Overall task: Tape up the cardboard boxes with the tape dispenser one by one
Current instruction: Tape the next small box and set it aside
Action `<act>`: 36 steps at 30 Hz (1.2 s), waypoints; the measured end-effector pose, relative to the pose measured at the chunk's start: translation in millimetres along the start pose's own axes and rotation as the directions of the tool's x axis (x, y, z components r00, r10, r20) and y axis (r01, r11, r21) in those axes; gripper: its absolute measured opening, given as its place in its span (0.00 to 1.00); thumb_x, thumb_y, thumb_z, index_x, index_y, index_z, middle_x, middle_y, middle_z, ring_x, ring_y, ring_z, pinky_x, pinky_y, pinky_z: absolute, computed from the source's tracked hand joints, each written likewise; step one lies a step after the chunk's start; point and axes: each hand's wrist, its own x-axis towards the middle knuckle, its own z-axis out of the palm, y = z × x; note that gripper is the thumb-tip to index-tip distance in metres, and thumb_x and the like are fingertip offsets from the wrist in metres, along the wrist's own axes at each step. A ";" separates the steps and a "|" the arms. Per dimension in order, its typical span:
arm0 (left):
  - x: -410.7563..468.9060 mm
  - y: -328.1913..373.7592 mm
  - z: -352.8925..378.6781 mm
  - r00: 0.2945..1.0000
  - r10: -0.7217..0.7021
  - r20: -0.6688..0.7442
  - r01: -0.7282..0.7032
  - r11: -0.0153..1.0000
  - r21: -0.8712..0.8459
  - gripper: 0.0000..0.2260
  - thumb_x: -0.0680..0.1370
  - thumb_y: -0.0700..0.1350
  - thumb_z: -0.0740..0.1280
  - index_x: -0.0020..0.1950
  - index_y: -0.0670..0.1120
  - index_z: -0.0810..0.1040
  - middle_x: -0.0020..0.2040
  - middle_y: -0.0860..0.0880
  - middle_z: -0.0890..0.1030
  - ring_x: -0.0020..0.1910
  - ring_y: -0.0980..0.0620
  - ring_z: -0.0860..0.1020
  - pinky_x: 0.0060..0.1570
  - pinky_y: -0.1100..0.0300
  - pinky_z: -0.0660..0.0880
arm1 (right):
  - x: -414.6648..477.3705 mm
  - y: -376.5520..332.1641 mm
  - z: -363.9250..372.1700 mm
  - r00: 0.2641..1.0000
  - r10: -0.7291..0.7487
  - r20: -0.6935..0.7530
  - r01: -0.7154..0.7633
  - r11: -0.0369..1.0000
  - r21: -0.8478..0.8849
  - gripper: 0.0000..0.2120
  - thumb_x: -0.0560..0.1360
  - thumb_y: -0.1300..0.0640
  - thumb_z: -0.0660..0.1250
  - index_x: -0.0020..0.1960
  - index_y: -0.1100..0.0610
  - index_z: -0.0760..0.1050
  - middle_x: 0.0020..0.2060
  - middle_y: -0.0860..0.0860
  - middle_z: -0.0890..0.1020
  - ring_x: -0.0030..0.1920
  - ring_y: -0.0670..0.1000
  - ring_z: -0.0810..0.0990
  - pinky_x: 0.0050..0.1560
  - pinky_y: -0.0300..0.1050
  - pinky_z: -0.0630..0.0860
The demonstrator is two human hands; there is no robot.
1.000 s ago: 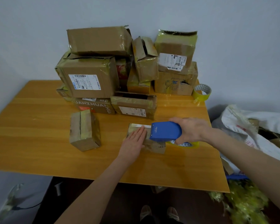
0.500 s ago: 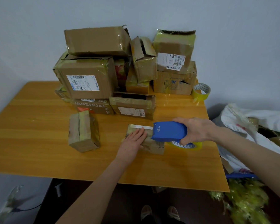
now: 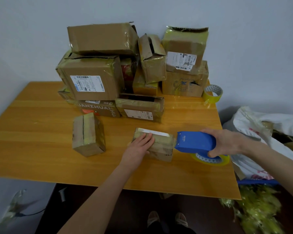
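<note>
Left hand (image 3: pixel 140 144) lies flat, fingers straight, on the small flat brown cardboard box (image 3: pixel 162 146) near the front of the orange wooden table (image 3: pixel 41 149), and the right hand (image 3: pixel 227 142) is wrapped round the blue plastic tape dispenser (image 3: pixel 195 142), its nose right at the box's right end, so I'd guess this strip is about laid and just needs cutting. The little upright cardboard box (image 3: pixel 88 134) to the left looks taped already, but that pile of battered boxes (image 3: pixel 91 78) at the back, some gaping open, says most of the job's left.
</note>
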 end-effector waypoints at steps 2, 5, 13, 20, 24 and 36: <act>-1.4 -0.8 0.5 1.000 0.017 -0.023 -0.018 1.000 -0.023 0.30 0.74 0.39 0.71 0.75 0.47 0.65 0.75 0.48 0.65 0.74 0.45 0.64 0.65 0.42 0.71 | 2.2 -4.3 8.6 1.000 0.015 -0.003 -0.016 0.997 -0.072 0.38 0.61 0.42 0.71 0.68 0.38 0.60 0.50 0.44 0.79 0.50 0.50 0.79 0.52 0.53 0.79; -3.4 4.8 -2.4 0.999 0.010 -0.050 -0.010 1.000 -0.009 0.31 0.74 0.41 0.71 0.75 0.48 0.64 0.75 0.47 0.65 0.74 0.44 0.64 0.65 0.41 0.70 | 5.5 -12.3 19.6 0.999 0.026 -0.046 -0.032 0.990 -0.138 0.35 0.66 0.44 0.72 0.68 0.40 0.59 0.48 0.44 0.78 0.49 0.51 0.78 0.48 0.51 0.78; 10.7 57.7 -10.7 0.998 0.060 0.008 -0.061 0.997 0.047 0.34 0.81 0.55 0.58 0.79 0.49 0.41 0.79 0.51 0.41 0.78 0.52 0.41 0.77 0.53 0.43 | 10.8 -20.3 24.7 0.996 -0.006 -0.087 -0.009 0.984 -0.178 0.34 0.68 0.44 0.72 0.70 0.42 0.59 0.51 0.47 0.79 0.51 0.53 0.79 0.48 0.52 0.79; 15.3 50.2 -3.4 0.995 0.042 0.092 -0.057 0.985 0.162 0.32 0.83 0.53 0.54 0.76 0.47 0.33 0.74 0.51 0.32 0.73 0.56 0.32 0.76 0.55 0.39 | 5.2 -8.9 30.4 0.997 0.000 -0.074 -0.005 0.997 -0.075 0.35 0.68 0.47 0.72 0.70 0.42 0.58 0.51 0.46 0.78 0.51 0.52 0.78 0.50 0.53 0.78; 16.0 48.8 -3.0 0.995 0.028 0.098 -0.045 0.984 0.172 0.32 0.83 0.51 0.54 0.73 0.49 0.31 0.74 0.52 0.32 0.73 0.56 0.32 0.75 0.56 0.38 | -5.8 12.1 29.3 0.998 0.027 -0.054 -0.027 1.000 0.017 0.39 0.66 0.49 0.72 0.71 0.39 0.57 0.50 0.45 0.77 0.50 0.51 0.78 0.49 0.53 0.79; 17.2 49.8 -5.9 0.994 0.030 0.106 -0.043 0.992 0.116 0.33 0.83 0.51 0.56 0.76 0.49 0.35 0.74 0.54 0.33 0.72 0.58 0.33 0.74 0.57 0.37 | 21.4 -21.9 25.6 0.996 0.069 0.049 -0.056 0.973 -0.226 0.30 0.69 0.46 0.69 0.68 0.42 0.61 0.48 0.46 0.77 0.47 0.52 0.75 0.44 0.48 0.73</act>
